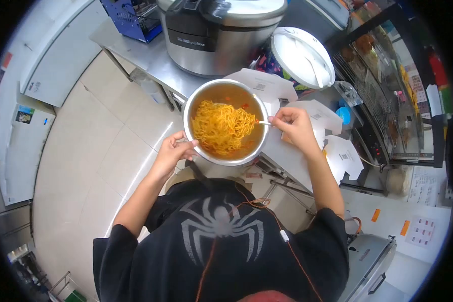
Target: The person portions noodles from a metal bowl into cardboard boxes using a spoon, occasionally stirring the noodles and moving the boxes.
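A round steel bowl (187,118) full of yellow noodles (221,126), with reddish bits along its inner wall, is in front of my body. My left hand (175,151) pinches the bowl's rim at the lower left. At the right side, my right hand (294,126) grips the thin metal handle of a utensil (263,122) that reaches over the rim into the noodles. Its head is buried, so I cannot see if it is a fork or a spoon. Open white paper boxes (323,116) lie beside and beneath my right hand and forearm.
A large rice cooker (201,40) stands on the steel table (128,48) beyond the bowl. To its right is a white-lidded tub (299,58) with a spoon on top. A glass display case (382,85) is at the right. White chest freezers (58,65) line the left wall.
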Tool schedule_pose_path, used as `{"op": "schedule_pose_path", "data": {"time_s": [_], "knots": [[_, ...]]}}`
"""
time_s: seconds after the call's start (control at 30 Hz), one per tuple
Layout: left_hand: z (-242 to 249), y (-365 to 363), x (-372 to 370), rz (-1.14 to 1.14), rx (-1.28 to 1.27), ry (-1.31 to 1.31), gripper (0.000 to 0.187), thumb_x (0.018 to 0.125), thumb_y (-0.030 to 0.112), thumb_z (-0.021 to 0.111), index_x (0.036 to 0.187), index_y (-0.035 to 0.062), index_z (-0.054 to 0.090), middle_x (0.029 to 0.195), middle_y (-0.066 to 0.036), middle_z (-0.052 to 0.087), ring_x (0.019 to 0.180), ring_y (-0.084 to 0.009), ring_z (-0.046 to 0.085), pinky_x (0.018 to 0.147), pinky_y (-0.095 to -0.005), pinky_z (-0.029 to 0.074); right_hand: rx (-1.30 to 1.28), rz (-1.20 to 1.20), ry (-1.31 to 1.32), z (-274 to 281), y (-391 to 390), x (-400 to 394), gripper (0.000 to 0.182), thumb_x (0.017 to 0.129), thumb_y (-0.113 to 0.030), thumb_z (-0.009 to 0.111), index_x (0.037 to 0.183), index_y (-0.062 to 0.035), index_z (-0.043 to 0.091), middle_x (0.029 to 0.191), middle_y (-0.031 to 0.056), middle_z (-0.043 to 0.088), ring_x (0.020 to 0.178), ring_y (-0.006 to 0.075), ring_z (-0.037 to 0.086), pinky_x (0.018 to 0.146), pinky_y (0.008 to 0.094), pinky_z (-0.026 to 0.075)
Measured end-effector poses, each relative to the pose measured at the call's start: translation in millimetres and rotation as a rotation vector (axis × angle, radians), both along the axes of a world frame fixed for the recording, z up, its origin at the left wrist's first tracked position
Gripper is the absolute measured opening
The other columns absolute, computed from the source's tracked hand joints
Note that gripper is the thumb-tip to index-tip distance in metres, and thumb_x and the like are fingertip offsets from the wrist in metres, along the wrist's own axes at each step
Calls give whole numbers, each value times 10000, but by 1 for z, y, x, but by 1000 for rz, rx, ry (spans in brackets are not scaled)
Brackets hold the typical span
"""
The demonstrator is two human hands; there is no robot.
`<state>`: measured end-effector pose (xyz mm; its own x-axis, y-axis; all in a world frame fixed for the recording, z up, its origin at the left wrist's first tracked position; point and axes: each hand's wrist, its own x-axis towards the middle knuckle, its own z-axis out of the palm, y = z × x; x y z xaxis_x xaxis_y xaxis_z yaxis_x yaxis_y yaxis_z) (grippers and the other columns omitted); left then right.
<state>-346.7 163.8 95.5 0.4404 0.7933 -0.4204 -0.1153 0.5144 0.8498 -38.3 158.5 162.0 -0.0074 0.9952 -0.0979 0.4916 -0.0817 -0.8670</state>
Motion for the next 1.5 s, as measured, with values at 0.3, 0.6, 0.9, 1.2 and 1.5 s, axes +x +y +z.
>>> {"op": "schedule_pose_path", "data": {"time_s": [0.3, 0.6, 0.9, 1.2, 1.5], "knots": [[-10, 48, -21, -75, -53, -10, 177, 811, 145, 591, 943, 34, 551, 881, -68, 627, 702, -116, 623, 584, -185, 446, -129, -25, 98, 49, 45, -21, 181, 741, -146, 634, 621, -18, 592, 480, -51, 457, 455, 18, 338, 445, 202, 231], [-16, 54, -20, -85, -31, -34, 175, 813, 145, 586, 949, 42, 545, 871, -59, 629, 706, -118, 624, 588, -188, 443, -91, -17, -44, 112, 58, -18, 180, 745, -201, 629, 634, -61, 610, 606, -1, 596, 533, 35, 437, 512, 182, 349], [-30, 52, -13, -32, -30, -23, 186, 813, 142, 585, 965, 46, 536, 842, -51, 630, 691, -110, 622, 576, -182, 430, -30, -59, -117, 159, 61, -2, 208, 719, -241, 655, 587, -95, 587, 585, -18, 564, 511, 18, 380, 495, 185, 286], [-37, 49, -10, 22, -34, -2, 167, 809, 155, 598, 935, 60, 544, 815, -38, 628, 689, -100, 616, 577, -183, 440, 43, -23, -203, 180, 74, 17, 219, 699, -326, 652, 598, -135, 611, 576, -43, 563, 492, 8, 400, 463, 170, 233], [-38, 46, -1, 53, -43, -5, 135, 809, 151, 603, 902, 70, 548, 777, -9, 616, 664, -76, 599, 576, -178, 443, 193, 5, -187, 187, 80, 29, 275, 743, -312, 632, 598, -102, 530, 528, -42, 472, 409, -15, 307, 389, 144, 178]]}}
